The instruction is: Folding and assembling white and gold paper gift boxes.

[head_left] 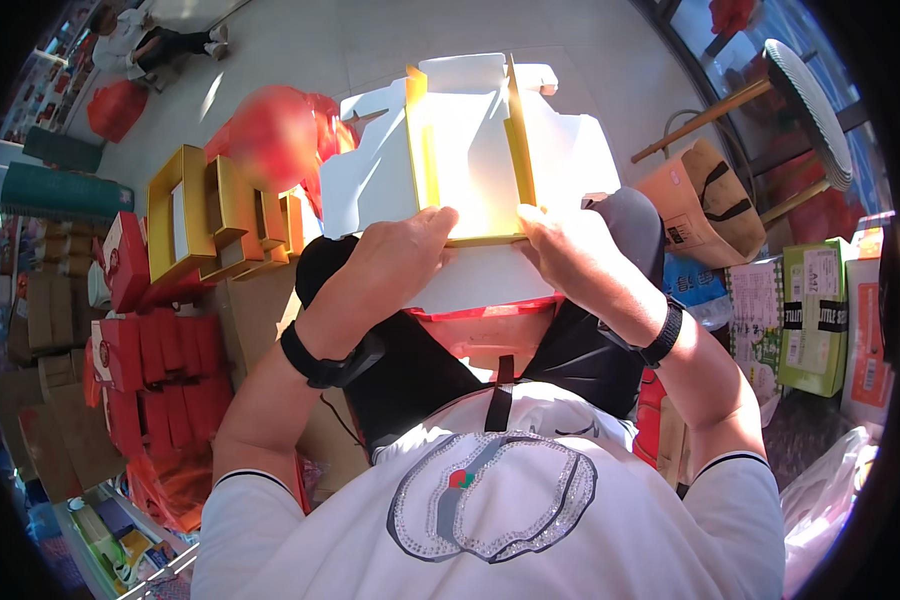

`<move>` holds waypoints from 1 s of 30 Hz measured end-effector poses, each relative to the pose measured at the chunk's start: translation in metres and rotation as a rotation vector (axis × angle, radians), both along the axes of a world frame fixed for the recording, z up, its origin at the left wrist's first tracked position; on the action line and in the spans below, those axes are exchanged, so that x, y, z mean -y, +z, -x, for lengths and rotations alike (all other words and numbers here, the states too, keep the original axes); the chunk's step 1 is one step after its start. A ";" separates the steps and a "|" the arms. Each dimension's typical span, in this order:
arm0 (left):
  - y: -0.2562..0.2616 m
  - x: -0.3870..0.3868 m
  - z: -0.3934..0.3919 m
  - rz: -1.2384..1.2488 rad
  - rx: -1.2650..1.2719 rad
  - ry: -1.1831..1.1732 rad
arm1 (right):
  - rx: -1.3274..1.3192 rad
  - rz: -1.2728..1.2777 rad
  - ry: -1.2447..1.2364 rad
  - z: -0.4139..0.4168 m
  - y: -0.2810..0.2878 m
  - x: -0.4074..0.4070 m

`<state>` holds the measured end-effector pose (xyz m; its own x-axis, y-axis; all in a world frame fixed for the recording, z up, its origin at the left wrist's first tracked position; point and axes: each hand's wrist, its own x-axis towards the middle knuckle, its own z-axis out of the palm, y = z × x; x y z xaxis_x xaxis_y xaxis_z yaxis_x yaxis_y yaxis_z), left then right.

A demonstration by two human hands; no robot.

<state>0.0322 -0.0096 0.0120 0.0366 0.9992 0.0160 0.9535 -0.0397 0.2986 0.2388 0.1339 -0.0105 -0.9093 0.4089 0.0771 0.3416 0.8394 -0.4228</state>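
Observation:
A partly folded cardboard box (469,154) lies across my lap, with a white inside and gold-yellow strips along its raised walls. Its white side flaps spread out to the left and right. My left hand (412,240) grips the near left corner, thumb on the inner edge. At the near right corner, my right hand (566,244) pinches the cardboard in the same way. Between the hands runs the near fold, and a white flap (480,274) hangs below it towards me. The undersides of both hands' grips are partly hidden by the cardboard.
Gold open boxes (184,214) stand at the left, above stacked red boxes (169,352). A red plastic bag (330,124) lies beyond them. On the right are a paper bag (701,202), a stool (806,112) and a green carton (810,315). Another person (139,49) sits far left.

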 end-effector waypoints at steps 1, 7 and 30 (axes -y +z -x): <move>0.015 0.003 -0.004 -0.027 0.041 0.040 | 0.021 0.022 -0.025 -0.001 -0.001 0.003; 0.045 -0.018 -0.014 -0.172 0.147 0.197 | 0.175 0.296 0.073 0.003 0.023 0.051; 0.024 0.059 0.023 -0.048 0.233 0.290 | -0.133 0.439 0.155 0.005 0.014 -0.033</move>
